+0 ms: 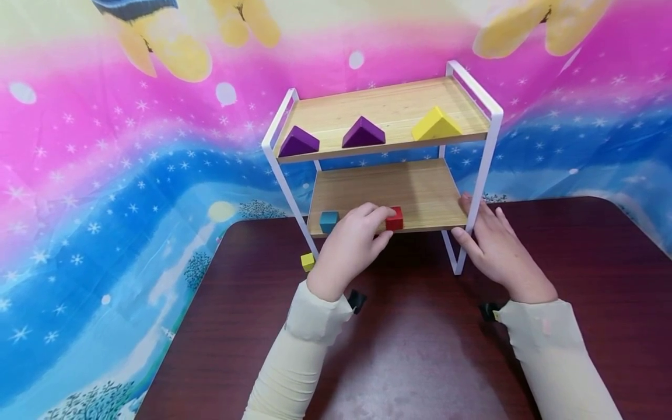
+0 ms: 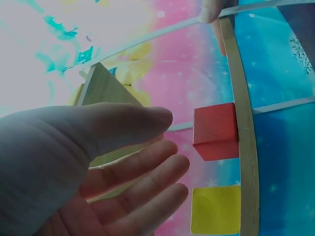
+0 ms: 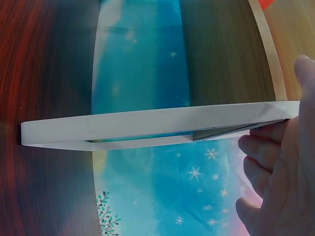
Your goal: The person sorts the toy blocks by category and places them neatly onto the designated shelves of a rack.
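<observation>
My left hand [image 1: 353, 245] reaches in front of the lower shelf [image 1: 367, 186] with its fingers loosely bent. In the head view, its index finger overlaps a red cube [image 1: 394, 218]. The left wrist view shows a gap between the fingertips and that red cube [image 2: 215, 131]. Beside it on the shelf edge sits a yellow block [image 2: 215, 210], hidden behind the hand in the head view. A teal cube [image 1: 329, 221] sits left of the hand. My right hand [image 1: 499, 251] grips the white right-hand frame [image 1: 480, 181], thumb on the front side, fingers behind.
Two purple triangular blocks [image 1: 363, 133] and a yellow triangular block [image 1: 437, 124] line the front edge of the upper shelf [image 1: 378, 111]. A small yellow cube [image 1: 307, 262] lies by the left leg on the dark wooden table [image 1: 409, 350]. A patterned cloth [image 1: 157, 151] hangs behind.
</observation>
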Demonstrator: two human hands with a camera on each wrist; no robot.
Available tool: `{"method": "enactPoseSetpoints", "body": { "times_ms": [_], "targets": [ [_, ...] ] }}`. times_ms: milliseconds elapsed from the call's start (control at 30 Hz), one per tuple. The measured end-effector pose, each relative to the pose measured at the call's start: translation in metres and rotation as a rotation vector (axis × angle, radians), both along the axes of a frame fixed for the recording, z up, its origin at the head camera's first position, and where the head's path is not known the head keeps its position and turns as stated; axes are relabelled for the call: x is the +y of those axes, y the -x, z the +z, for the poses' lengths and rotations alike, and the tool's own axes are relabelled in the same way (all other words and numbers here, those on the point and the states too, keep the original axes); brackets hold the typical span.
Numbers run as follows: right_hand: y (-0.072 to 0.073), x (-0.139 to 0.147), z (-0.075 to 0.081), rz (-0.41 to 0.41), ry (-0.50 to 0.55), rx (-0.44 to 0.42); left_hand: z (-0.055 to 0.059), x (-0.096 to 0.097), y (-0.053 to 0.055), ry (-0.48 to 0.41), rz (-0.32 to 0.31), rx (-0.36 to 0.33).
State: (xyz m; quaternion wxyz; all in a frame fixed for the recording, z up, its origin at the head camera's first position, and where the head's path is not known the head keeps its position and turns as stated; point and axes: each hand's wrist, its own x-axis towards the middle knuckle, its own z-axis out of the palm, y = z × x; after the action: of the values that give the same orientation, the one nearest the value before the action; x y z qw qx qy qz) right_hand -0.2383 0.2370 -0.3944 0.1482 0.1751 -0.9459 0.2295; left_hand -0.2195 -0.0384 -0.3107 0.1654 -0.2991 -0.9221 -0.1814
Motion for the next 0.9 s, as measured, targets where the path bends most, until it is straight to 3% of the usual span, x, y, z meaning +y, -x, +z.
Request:
{"method": "enactPoseSetpoints", "body": {
  "times_ms": [267, 433, 700, 900],
  "targets": [
    [0.0, 0.0, -0.001, -0.004, 0.007, -0.01, -0.011, -0.004, -0.008, 0.006, 0.017, -0.028],
    [0.0, 0.001, -0.001, -0.004, 0.009, -0.015, -0.019, -0.006, -0.009, 0.011, 0.025, -0.029],
    [-0.001, 0.001, 0.0, -0.004, 0.01, -0.016, -0.032, -0.012, -0.01, -0.02, 0.046, -0.107],
    [0.0, 0.0, 0.0, 0.005, 0.019, -0.013, -0.041, -0.016, -0.011, -0.04, 0.061, -0.126]
  ]
}}
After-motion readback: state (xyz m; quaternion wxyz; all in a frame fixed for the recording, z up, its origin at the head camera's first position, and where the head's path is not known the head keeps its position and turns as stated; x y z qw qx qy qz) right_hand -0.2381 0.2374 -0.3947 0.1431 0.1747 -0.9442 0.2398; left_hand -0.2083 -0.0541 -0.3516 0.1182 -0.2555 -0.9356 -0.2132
